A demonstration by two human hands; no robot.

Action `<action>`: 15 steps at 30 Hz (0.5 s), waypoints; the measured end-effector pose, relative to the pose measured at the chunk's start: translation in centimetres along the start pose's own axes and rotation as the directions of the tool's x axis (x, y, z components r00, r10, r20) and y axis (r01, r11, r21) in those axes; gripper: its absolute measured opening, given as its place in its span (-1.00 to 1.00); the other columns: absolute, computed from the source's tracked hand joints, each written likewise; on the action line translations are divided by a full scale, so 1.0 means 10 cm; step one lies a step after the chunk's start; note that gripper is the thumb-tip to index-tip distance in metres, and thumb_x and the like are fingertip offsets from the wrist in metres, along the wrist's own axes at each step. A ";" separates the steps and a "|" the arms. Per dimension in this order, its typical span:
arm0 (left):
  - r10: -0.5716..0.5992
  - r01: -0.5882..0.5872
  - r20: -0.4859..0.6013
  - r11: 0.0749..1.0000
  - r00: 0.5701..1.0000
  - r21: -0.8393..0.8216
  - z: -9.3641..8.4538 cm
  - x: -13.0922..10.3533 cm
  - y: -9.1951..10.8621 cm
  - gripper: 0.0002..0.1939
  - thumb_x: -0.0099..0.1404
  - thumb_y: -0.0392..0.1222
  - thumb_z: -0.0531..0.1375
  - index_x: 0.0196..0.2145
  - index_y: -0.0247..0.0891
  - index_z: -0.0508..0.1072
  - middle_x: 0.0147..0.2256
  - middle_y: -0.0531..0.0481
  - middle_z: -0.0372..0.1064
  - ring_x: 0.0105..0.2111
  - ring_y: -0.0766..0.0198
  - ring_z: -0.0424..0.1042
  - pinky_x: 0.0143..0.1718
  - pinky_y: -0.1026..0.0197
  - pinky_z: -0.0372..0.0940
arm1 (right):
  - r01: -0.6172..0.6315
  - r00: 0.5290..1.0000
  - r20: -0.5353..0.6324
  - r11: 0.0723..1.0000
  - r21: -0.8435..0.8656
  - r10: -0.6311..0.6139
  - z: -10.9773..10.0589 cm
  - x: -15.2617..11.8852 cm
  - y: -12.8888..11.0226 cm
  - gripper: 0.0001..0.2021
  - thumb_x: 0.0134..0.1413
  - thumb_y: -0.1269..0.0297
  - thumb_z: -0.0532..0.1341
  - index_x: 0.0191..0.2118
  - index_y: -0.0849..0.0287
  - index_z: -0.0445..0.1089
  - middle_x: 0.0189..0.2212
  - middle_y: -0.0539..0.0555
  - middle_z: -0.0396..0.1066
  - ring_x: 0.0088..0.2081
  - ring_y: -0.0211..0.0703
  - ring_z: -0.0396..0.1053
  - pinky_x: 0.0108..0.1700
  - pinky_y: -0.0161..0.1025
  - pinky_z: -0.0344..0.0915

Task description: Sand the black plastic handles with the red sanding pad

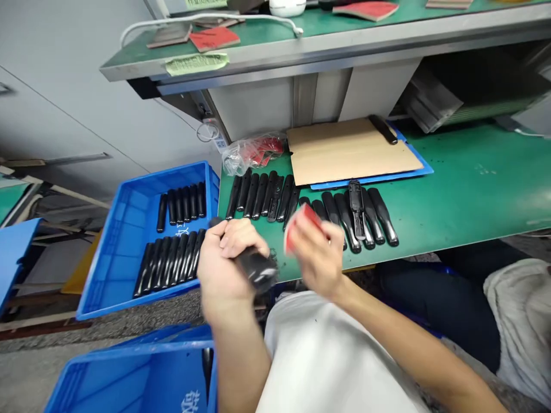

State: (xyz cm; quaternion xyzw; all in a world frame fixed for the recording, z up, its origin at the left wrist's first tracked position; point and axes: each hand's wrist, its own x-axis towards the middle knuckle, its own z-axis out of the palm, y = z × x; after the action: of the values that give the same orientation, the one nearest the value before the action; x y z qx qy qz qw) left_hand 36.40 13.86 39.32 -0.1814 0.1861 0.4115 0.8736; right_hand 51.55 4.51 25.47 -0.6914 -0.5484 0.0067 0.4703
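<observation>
In the head view my left hand [228, 258] is wrapped round a black plastic handle-shaped piece [259, 269], whose wide glossy end sticks out toward me. My right hand [318, 252], smeared by motion, pinches a red pad [301, 223] that looks like sandpaper. The pad is apart from the black piece. Behind my hands, a row of similar black pieces [260, 195] lies on the green table [456, 201]. Another group [379, 218] lies to the right, with one piece turned to show its hollow inside [356, 201].
A blue crate [103, 246] at left holds two rows of black pieces. A second blue crate [116, 384] stands below it. Cardboard [344, 152] and a plastic bag with red pieces [253, 154] lie at the back, under a shelf [344, 43]. Another person's legs [439, 304] are at right.
</observation>
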 end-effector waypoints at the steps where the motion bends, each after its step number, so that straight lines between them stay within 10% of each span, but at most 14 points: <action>1: -0.016 0.015 0.010 1.000 1.000 0.015 0.01 -0.01 0.04 -0.70 0.38 -0.34 -0.06 -0.48 -0.11 -0.05 -0.68 0.27 -0.10 -0.78 0.52 0.01 -0.73 0.47 0.08 | -0.014 0.996 -0.090 1.000 -0.016 0.012 -0.02 0.03 0.00 -0.57 0.43 0.26 0.02 0.33 -0.09 0.20 0.38 0.12 0.14 0.25 0.11 0.26 0.22 0.17 0.19; 4: -0.058 0.057 0.022 0.997 0.998 0.053 0.04 -0.06 0.09 -0.72 0.39 -0.33 -0.06 -0.47 -0.11 -0.04 -0.68 0.28 -0.12 -0.78 0.50 -0.01 -0.74 0.46 0.09 | 0.053 0.964 -0.263 0.999 0.000 -0.051 -0.14 0.07 -0.10 -0.53 0.41 0.28 0.02 0.37 -0.12 0.15 0.39 0.10 0.12 0.25 0.13 0.27 0.20 0.19 0.22; 15: 0.047 -0.049 0.019 0.994 0.999 0.093 0.11 -0.10 -0.11 -0.68 0.45 -0.34 -0.10 -0.47 -0.11 -0.03 -0.66 0.27 -0.09 -0.77 0.53 -0.01 -0.74 0.51 0.06 | 0.228 0.971 -0.130 0.943 0.240 -0.202 -0.44 -0.18 -0.76 -0.51 0.44 0.08 -0.05 0.41 -0.20 0.03 0.39 -0.01 0.13 0.19 0.13 0.33 0.15 0.16 0.27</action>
State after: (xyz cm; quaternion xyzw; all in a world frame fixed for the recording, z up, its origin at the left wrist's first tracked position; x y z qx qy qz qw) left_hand 36.86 13.06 40.99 -0.1323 0.2021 0.4246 0.8725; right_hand 47.43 -0.03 32.07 -0.5610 -0.5900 -0.0104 0.5806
